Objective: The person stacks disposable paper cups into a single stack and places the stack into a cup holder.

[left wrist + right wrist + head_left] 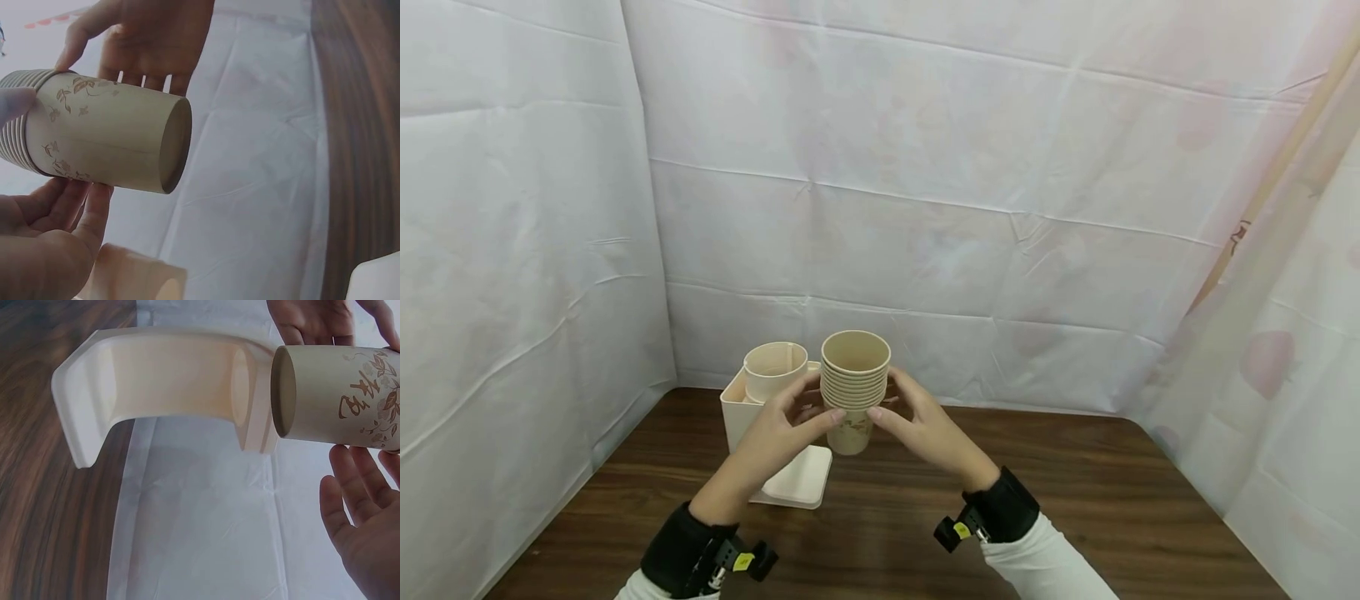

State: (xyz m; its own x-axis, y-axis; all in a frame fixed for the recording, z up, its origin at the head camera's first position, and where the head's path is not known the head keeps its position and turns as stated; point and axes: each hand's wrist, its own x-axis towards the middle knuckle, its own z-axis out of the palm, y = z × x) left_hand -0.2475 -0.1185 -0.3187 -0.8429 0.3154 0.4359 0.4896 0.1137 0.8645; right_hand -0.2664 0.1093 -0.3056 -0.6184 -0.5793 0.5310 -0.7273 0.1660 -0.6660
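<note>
A nested stack of beige paper cups (pixel 853 392) is held up above the table, rims upward. Its lower cup shows brown leaf print and a plain base in the left wrist view. My left hand (pixel 778 429) grips the stack from the left, thumb on the near side and fingers behind. From the right, my right hand (pixel 931 429) holds it the same way. Behind my left hand stands a cream holder (pixel 172 375) with a curved, open body. A round cream tube (pixel 767 385) rises from its top, partly covered by my hand.
The holder's flat cream base (pixel 803 477) rests on the dark wood table (pixel 1075 492), under my left forearm. White cloth (pixel 925 208) hangs along the table's back and left, and a patterned curtain (pixel 1285 333) hangs on the right.
</note>
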